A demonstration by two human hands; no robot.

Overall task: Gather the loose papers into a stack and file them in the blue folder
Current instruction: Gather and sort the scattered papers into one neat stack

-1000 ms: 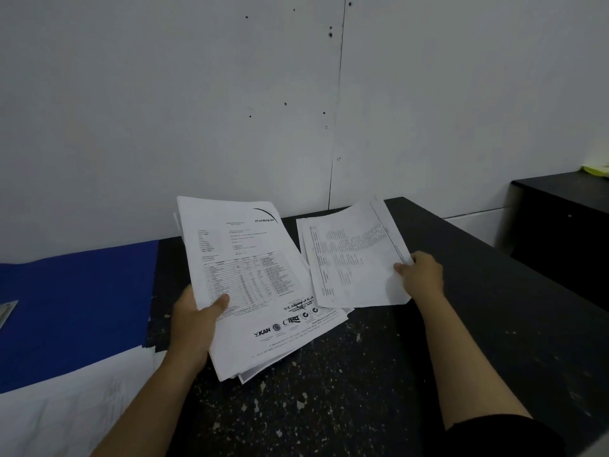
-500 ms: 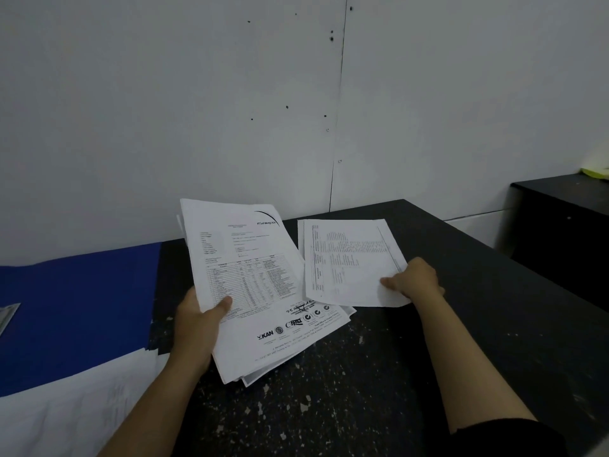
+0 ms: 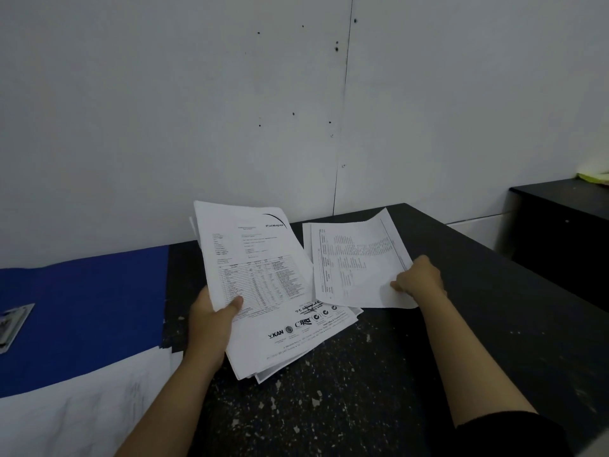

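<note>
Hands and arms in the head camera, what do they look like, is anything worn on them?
Both hands are bare: left hand, right hand. No gloves, rings, watch or bracelets show. Both forearms are uncovered; the right arm ends in a black sleeve near the elbow. No left sleeve is in view.

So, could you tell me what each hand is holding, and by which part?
The left hand grips the stack of papers at its left edge; the right hand pinches a loose sheet near its lower right corner.

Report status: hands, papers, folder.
Left hand grips main paper stack. Right hand pinches loose sheets, not yet merged. Blue folder open at left, unobstructed.
</note>
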